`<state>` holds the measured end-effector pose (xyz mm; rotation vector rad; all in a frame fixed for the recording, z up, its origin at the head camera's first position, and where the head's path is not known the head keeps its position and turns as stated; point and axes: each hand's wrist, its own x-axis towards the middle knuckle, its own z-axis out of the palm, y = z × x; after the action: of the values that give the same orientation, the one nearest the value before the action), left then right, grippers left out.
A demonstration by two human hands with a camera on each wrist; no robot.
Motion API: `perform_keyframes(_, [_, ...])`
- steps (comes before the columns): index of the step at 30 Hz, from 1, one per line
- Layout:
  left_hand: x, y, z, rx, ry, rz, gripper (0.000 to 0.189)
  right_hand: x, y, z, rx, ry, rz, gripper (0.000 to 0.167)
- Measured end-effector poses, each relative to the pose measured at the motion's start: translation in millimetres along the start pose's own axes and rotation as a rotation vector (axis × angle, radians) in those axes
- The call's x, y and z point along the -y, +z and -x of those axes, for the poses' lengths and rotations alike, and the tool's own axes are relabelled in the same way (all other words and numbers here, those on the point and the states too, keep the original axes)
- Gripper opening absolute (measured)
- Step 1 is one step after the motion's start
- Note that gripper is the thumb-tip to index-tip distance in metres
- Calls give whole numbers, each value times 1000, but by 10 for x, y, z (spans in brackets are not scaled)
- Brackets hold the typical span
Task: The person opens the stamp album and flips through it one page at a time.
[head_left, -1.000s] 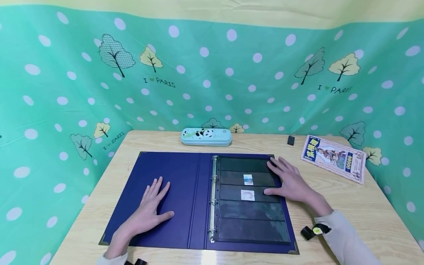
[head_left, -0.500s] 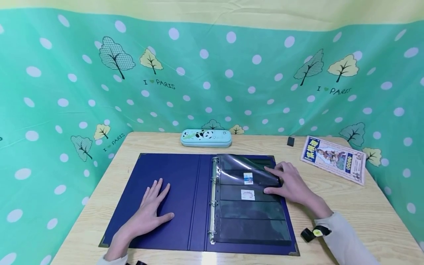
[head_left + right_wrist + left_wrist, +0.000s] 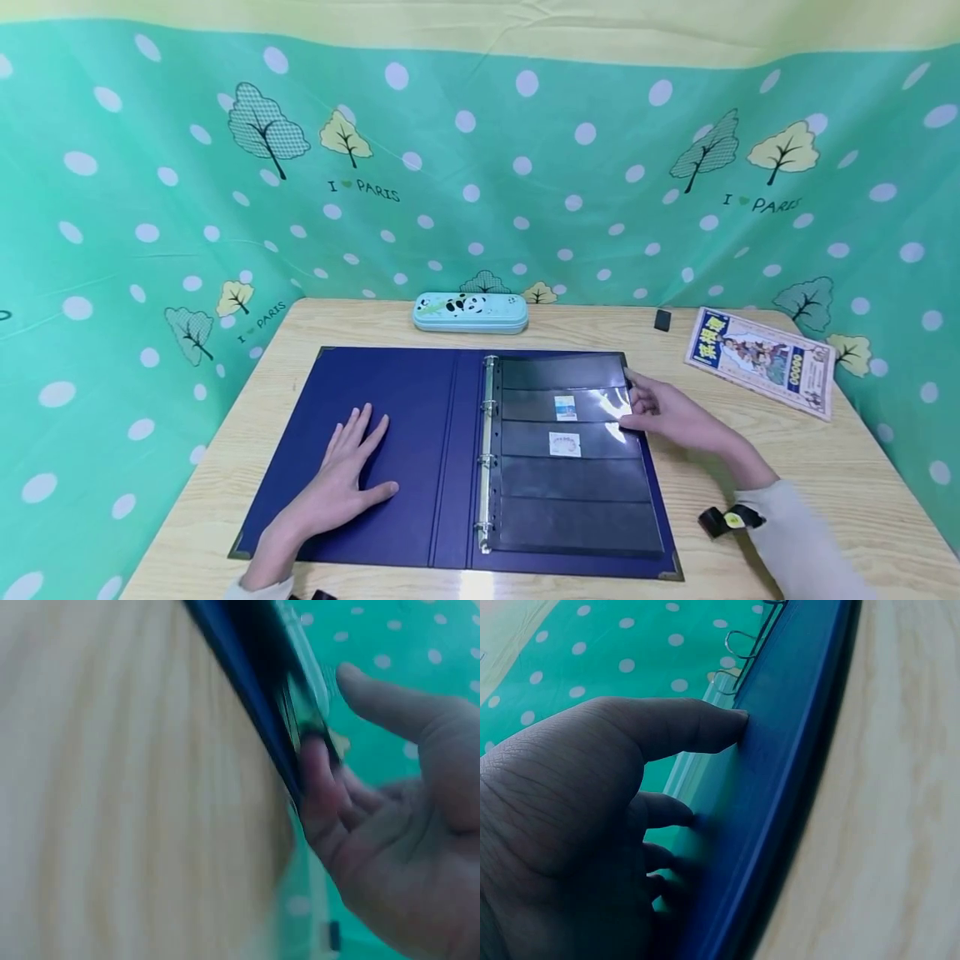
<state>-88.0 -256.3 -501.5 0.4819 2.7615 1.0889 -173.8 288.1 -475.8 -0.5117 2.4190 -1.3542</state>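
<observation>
A dark blue ring binder point(image 3: 405, 375) lies spread on the table, its metal rings point(image 3: 487, 458) down the middle. Its black pocket page point(image 3: 577, 525) bears a blue-and-white stamp point(image 3: 566, 407) and, in the row below, a pale stamp point(image 3: 565, 444). My left hand point(image 3: 337, 487) rests on the bare left cover with straight, spread fingers. At the page's right edge, my right hand point(image 3: 675, 412) holds the slightly raised sheet with bent fingers. In the right wrist view a finger point(image 3: 321, 776) is tucked under that edge, and the thumb point(image 3: 382, 697) stands apart from it.
A light blue panda pencil case point(image 3: 470, 312) stands behind the binder. At the back right are a small black object point(image 3: 662, 320) and a printed booklet point(image 3: 761, 362). A green dotted curtain point(image 3: 480, 183) hangs along the table's back and sides.
My right hand first lay on the page's upper right, then bent its top corner up. Now it has shifted right to the page's edge, with its fingers more curled. The left hand stays put.
</observation>
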Motion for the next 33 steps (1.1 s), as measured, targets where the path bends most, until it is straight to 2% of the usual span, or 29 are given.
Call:
perform_keyframes(3, [-26,-22,-1,7,-21,-14,101,12,-124,58,127,-12,-99,93])
perform_keyframes(7, [-77,-25,-9,-10,-37,-50,95,67,-291,180,317,-19,-212,93])
perform_keyframes(9, [-129,-23,-13,-33,-32,-74,90,106,-349,232,380,-45,-236,93])
perform_keyframes(11, [-201,-19,-23,-59,-22,-98,84,156,-376,262,404,-78,-239,92])
perform_keyframes(15, [-396,23,-64,-130,31,-125,71,306,-339,293,352,-161,-197,88])
perform_keyframes(20, [-618,154,-135,-216,121,-90,57,526,-202,298,264,-259,-177,84])
perform_keyframes(24, [-765,226,-168,-256,161,-75,49,638,-116,298,225,-275,-172,88])
perform_keyframes(28, [-905,260,-203,-271,219,-81,46,706,-53,297,171,-277,-124,90])
perform_keyframes(33, [-1119,288,-250,-241,310,-87,45,754,32,293,111,-279,-25,87])
